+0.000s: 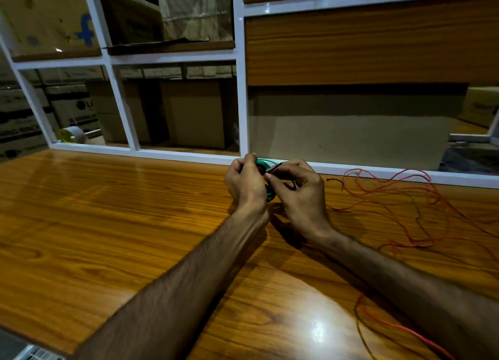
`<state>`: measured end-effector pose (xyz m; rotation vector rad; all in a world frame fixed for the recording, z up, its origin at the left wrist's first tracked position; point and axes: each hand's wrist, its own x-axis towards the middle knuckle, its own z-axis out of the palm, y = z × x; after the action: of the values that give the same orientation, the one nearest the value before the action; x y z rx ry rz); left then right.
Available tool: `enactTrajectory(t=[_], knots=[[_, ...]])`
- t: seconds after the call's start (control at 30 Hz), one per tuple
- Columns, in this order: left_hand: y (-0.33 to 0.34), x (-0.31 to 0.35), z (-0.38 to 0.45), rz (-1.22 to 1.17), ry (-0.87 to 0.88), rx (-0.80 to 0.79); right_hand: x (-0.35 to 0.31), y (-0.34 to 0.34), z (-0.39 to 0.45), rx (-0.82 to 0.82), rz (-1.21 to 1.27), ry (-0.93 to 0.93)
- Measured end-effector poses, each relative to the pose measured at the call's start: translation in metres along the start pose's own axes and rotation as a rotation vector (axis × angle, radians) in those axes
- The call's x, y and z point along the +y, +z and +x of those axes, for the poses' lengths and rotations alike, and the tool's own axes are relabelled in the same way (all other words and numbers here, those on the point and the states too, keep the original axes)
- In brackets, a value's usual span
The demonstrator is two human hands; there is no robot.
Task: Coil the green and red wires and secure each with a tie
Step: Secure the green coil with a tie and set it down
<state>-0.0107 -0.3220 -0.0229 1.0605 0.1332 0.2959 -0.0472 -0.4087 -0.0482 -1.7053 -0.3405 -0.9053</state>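
Green wire (266,165) coiled tight; red wire (399,197) loosely tangled.

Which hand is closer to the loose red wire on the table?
Right. The right hand sits beside the red wire; the left hand is farther off, beyond it.

Both bare forearms reach forward over the wooden worktop (108,224) and converge near its far edge, right of centre. The left hand (247,183) is curled closed, knuckles up, fingers wrapped around the green wire coil (266,165). The right hand (299,192) meets it, thumb and forefinger pinched on a thin black tie (275,168), wrist bent slightly inward.
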Motion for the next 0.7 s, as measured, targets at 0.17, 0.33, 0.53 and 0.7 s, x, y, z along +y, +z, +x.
enactTrajectory(t=[0.17, 0.33, 0.53, 0.7], knots=[[0.0007, 0.0006, -0.0022, 0.001, 0.006, 0.029, -0.0015, 0.0008, 0.0000, 0.010, 0.008, 0.004], [0.0023, -0.0002, -0.0048, -0.012, -0.009, 0.041, -0.0037, -0.0007, 0.0002, 0.010, -0.011, -0.013], [0.0047, 0.0006, -0.0068, -0.037, -0.024, 0.074, -0.0084, -0.0003, 0.0004, 0.042, -0.013, -0.006], [0.0069, 0.0001, -0.0067, -0.072, -0.029, 0.069, -0.0097, 0.0001, 0.0015, 0.087, -0.060, -0.061]])
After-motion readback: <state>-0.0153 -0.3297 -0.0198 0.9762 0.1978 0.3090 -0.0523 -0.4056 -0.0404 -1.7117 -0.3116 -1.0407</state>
